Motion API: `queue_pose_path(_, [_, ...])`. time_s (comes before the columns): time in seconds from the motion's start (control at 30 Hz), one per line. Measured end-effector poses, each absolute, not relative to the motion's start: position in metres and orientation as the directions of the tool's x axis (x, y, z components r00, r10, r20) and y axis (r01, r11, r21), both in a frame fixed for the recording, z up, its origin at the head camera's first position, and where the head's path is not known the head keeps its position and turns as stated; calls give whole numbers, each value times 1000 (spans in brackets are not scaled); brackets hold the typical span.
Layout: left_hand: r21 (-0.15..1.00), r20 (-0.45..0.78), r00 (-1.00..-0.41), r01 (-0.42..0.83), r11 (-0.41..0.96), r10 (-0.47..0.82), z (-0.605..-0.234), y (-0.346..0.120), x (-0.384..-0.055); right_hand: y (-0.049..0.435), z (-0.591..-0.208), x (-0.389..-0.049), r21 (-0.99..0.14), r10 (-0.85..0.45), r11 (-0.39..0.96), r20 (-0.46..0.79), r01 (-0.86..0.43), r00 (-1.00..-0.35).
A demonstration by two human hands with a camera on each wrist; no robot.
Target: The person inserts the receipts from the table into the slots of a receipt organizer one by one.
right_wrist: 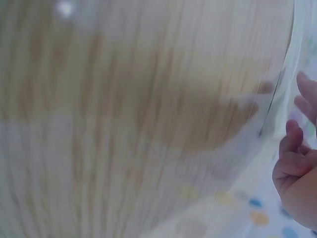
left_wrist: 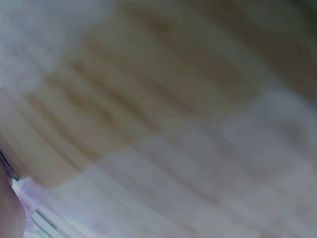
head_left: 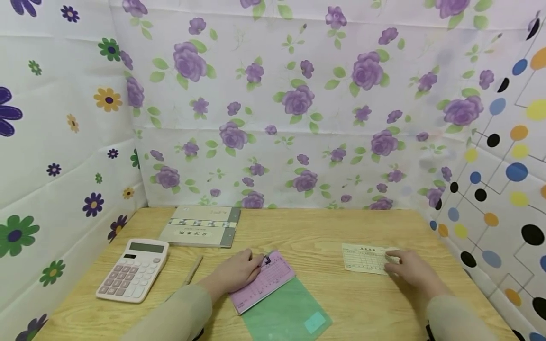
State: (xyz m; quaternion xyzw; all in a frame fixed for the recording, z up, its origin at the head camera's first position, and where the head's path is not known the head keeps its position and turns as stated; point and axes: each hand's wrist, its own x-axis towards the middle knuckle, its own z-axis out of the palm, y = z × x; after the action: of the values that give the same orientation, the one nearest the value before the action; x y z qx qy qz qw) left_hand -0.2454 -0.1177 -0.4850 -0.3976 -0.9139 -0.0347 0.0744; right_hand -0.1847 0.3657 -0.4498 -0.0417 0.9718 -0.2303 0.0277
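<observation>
A pink form pad [head_left: 268,280] with a black binder clip [head_left: 266,260] at its upper edge lies tilted over a green translucent folder [head_left: 287,315]. My left hand [head_left: 239,271] holds the pad at its upper left, fingertips beside the clip; its thumb and finger undersides are partly hidden. To the right, a pale yellow printed slip [head_left: 367,258] lies on the wooden table. Fingertips of my right hand [head_left: 411,270] touch the slip's right end. In the right wrist view, the right hand [right_wrist: 297,158] shows at the edge, fingers spread apart.
A white calculator with pink keys [head_left: 134,270] stands at the left. Beside it is a thin tan pen-like stick [head_left: 193,270], partly behind the left sleeve. A grey-and-cream ledger book [head_left: 200,227] lies at the back left. Patterned cloth walls [head_left: 273,142] enclose the table.
</observation>
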Motion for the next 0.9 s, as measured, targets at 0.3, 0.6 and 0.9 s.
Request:
queue_pose_path(0.3, [3, 182, -666, 736, 677, 723, -483, -117, -243, 396, -461, -190, -396, -84, 917, -80, -46, -993])
queue_pose_path(0.6, [-13, 190, -659, 739, 673, 728, -486, -118, -243, 393, -460, -188, -410, -74, 911, -49, -47, -996])
queue_pose_path(0.9, [-13, 209, -654, 741, 671, 727, -488, -117, -246, 397, -466, -189, -431, -63, 902, -58, -32, -996])
